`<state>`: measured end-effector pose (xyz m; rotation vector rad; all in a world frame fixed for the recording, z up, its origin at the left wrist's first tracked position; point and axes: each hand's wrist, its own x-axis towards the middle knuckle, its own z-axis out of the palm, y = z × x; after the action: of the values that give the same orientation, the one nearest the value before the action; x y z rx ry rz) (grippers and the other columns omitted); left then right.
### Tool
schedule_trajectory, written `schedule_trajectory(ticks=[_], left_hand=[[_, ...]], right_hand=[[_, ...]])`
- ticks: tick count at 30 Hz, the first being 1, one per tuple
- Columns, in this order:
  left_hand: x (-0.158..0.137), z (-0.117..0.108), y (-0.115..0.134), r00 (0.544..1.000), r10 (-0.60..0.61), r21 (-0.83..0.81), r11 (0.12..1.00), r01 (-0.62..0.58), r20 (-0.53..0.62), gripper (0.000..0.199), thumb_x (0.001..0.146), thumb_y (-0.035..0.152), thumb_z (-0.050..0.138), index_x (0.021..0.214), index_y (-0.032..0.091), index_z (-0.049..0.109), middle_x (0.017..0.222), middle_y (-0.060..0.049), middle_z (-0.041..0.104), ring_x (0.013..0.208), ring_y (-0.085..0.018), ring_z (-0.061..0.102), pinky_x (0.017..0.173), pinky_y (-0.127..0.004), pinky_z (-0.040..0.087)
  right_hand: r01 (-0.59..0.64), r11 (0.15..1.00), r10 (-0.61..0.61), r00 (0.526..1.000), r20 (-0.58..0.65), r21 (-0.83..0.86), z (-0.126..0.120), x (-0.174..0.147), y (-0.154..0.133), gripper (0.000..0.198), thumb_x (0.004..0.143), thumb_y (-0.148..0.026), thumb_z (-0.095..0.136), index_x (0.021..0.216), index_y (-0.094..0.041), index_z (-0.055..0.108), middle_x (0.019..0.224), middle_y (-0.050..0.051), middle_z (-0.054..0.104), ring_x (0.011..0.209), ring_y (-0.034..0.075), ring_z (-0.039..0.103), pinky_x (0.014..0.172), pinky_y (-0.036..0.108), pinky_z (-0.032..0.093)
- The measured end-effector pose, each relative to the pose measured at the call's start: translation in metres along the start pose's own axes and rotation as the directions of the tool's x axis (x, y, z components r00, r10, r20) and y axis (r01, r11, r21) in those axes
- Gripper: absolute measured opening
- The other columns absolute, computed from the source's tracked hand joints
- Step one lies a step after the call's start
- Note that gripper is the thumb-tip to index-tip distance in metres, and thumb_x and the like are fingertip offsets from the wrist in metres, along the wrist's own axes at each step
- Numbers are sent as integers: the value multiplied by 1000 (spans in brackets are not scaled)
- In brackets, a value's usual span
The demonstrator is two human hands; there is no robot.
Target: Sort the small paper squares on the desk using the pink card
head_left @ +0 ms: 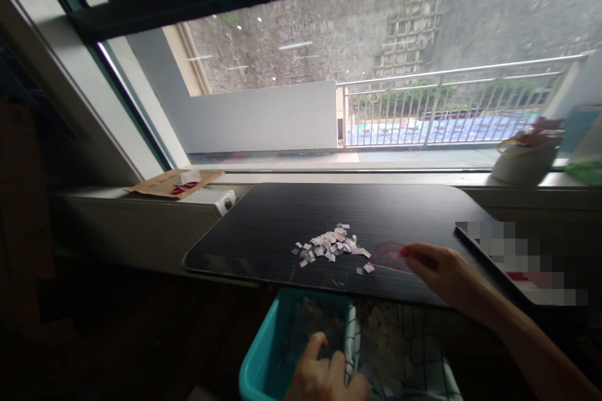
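Right hand (430, 263) is resting at red-lined piece (388, 255), fingers narrow, can't tell hold; left hand (324, 374) is hovering over teal bin (258, 351), grip unclear.

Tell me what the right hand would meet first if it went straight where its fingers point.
The right hand probably meets the red ring, then the paper bits; its height is unclear, so it might pass above.

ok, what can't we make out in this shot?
All in the head view:
Left hand: wrist cut off by the bottom edge.
Teal bin: near end cut off by the bottom edge; inside partly behind the left hand, rest dim.
Right hand: what it pinches, if anything, too small.
Red ring: too faint to identify.
Far-right item: masked by pixel blocks.
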<state>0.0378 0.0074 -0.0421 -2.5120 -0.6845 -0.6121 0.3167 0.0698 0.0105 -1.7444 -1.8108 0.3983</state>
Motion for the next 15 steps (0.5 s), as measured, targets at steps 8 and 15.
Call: schedule_trajectory(ticks=[8,15], left_hand=[[3,22,10,991,-57,-36,998,53,-121,16,68,8,47,62,22,42,50,3,44,40,-13,36,70,-34,41],[13,18,11,989,-76,-42,997,71,-130,15,62,9,50,61,22,41,49,3,44,39,-13,34,63,-32,38]], right_hand=[[68,995,-73,995,66,78,22,17,-29,29,83,-37,48,90,-21,71,68,0,67,62,16,58,59,26,41],[2,999,-1,1000,22,-43,6,7,-21,25,80,-35,50,83,-23,71,63,-1,66,59,16,58,57,26,39]])
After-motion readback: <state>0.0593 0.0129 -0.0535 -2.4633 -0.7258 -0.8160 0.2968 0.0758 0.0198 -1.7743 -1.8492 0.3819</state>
